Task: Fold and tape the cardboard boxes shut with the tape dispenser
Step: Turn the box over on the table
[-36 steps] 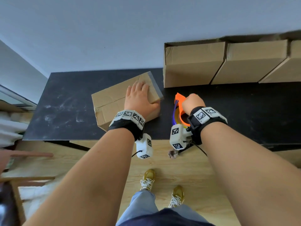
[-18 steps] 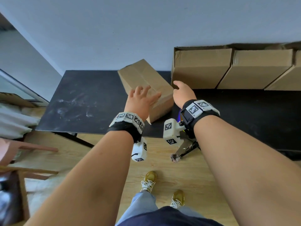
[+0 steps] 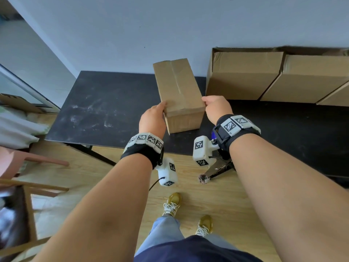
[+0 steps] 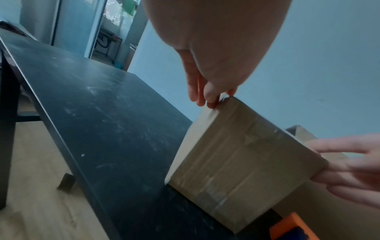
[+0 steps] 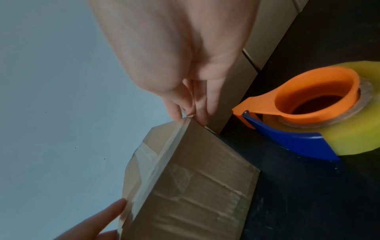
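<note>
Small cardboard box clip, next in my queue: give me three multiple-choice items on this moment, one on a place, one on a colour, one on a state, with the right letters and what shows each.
1. Where does the tape dispenser lie?
A. on the black table, right of the small box
B. on the floor
C. on top of the small box

2. What colour is the dispenser's handle ring?
A. green
B. orange
C. white

3. How is the small box held?
A. by the left hand alone
B. by neither hand
C. by both hands at its near top corners

Answers: 1 A, the right wrist view shows it resting on the dark tabletop beside the box. 2 B, the ring is orange over a blue guard. 3 C, the right hand and the left each grip a corner.
</note>
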### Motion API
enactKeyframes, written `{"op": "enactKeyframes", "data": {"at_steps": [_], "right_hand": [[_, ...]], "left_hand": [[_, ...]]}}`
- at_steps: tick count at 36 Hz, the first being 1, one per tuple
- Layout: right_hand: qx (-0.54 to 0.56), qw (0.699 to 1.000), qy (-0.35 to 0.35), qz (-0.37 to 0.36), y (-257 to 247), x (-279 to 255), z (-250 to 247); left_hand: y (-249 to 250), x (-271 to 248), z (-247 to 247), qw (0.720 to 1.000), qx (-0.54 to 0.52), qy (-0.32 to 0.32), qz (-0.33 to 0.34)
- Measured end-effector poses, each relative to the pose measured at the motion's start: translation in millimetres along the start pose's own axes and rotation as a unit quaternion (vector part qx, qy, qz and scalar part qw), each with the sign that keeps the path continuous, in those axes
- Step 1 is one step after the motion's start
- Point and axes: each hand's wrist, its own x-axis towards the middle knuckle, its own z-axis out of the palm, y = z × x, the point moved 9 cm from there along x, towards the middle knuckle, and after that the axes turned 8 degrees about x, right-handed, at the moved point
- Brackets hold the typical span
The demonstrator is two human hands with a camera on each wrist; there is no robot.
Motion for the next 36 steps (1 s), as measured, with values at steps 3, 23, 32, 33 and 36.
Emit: {"op": "enactKeyframes", "data": {"at_steps": [3,23,32,33,36], "right_hand": [[-0.005,0.999,0.010,-0.032,-1.2,-2.6,-1.7],[-0.081,0.986,0.035,-0.142,-8.8,-9.0,-2.7],[-0.060,0.984,0.050,-0.161,-10.2,-11.8,-0.4],[-0.063,0.984,0.049,-0.161,-10.7,-11.8,-0.1],[-0.070,0.984,0.048,-0.156,-13.1,-12.9,-0.2]], "left_hand": [[-10.7,7.4,1.8,1.000,0.007,-0.022,0.005],[-7.1,8.3,0.5,0.996,-0.045,-0.075,0.006],[-9.2,8.8,4.0,0.997,-0.037,-0.059,-0.015],[-8.5,7.9,4.3,0.998,-0.032,-0.055,-0.021],[-5.9,4.9,5.2,0.998,-0.023,-0.046,-0.030]]}}
